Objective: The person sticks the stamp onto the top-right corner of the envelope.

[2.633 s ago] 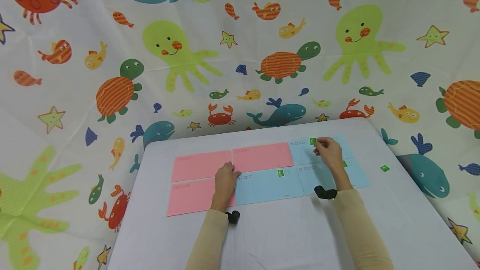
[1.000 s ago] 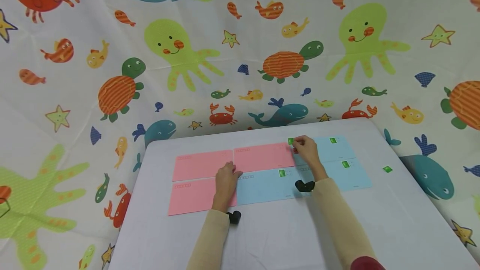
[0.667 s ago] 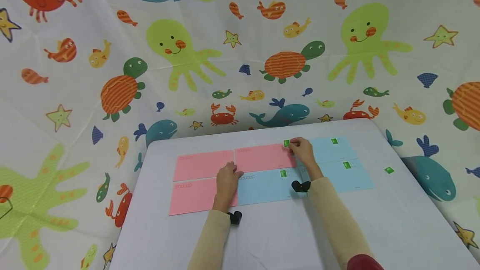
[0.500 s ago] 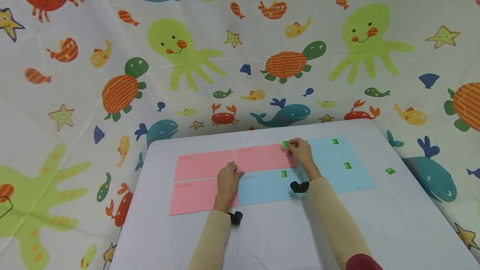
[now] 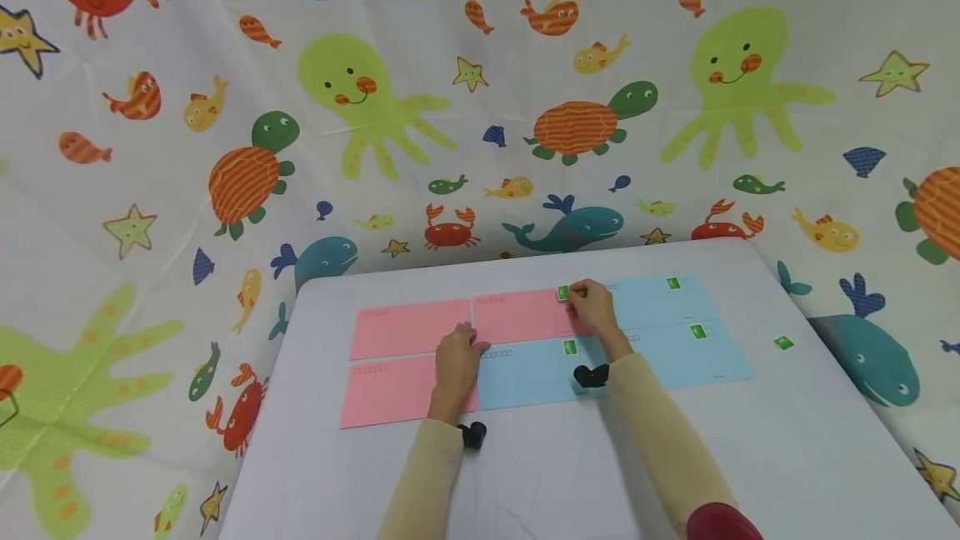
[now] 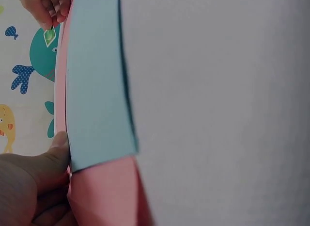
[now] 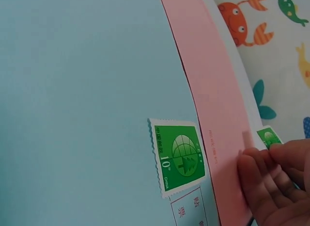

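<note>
My right hand (image 5: 592,307) pinches a green postage stamp (image 5: 563,293) between thumb and fingertips, at the upper right corner of the back middle pink envelope (image 5: 517,319). In the right wrist view the held stamp (image 7: 269,137) sticks out past the fingertips. My left hand (image 5: 456,361) rests on the envelopes where the pink and blue ones meet, its thumb (image 6: 59,143) along the seam. The front middle blue envelope (image 5: 532,377) carries a green stamp (image 7: 179,155) marked 10 at its upper right, just above a small printed box.
Two blue envelopes to the right, one at the back (image 5: 652,302) and one in front (image 5: 697,357), each bear a green stamp. Pink envelopes lie at back left (image 5: 408,332) and front left (image 5: 386,398). A loose green stamp (image 5: 783,342) lies on the white table (image 5: 525,473).
My right hand has moved left with the stamp, from over the back right blue envelope to the corner of the back middle pink one. The left hand has stayed in place.
</note>
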The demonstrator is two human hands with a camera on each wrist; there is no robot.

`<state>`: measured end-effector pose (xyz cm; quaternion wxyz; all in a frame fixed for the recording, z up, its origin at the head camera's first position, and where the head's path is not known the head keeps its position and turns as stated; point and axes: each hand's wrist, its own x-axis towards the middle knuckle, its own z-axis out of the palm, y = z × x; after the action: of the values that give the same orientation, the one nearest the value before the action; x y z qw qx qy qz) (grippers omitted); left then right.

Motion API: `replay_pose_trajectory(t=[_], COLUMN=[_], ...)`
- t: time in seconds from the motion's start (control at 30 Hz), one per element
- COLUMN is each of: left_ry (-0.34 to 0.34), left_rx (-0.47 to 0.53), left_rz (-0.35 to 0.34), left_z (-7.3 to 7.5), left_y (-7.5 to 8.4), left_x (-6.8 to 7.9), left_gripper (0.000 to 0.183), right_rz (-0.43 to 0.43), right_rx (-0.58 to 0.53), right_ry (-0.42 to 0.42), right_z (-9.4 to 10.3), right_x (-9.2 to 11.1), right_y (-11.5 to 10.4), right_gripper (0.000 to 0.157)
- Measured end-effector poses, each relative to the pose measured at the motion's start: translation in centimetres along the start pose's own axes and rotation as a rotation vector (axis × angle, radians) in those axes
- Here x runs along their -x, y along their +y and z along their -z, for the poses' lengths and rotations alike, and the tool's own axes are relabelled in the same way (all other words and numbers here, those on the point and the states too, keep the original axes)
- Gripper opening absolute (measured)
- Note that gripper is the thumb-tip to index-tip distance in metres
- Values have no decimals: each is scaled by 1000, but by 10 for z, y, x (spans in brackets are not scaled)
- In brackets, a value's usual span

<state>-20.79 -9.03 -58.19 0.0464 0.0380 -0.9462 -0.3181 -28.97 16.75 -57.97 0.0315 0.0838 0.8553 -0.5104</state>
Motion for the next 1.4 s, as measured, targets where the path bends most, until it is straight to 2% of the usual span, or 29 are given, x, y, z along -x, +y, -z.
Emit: replay_pose_trajectory(t=[0.17,0.7,0.97,1.4], left_ry=[4,14,12,18], left_rx=[18,0,-1,-4], left_rz=[-9,-7,8,-7], left_z=[0,-3,-4,-4], left_y=[0,-3,-2,-4], left_x=[1,1,0,-2], left_gripper=[42,43,43,42], right_rz=[18,72,94,130], right_rx=[9,162,224,283], right_ry=[20,34,12,-27], right_z=[-4,-12,-12,-12], right_x=[1,-1,-3,-5], right_y=[-1,2,1,-2], right_gripper=[25,24,24,29])
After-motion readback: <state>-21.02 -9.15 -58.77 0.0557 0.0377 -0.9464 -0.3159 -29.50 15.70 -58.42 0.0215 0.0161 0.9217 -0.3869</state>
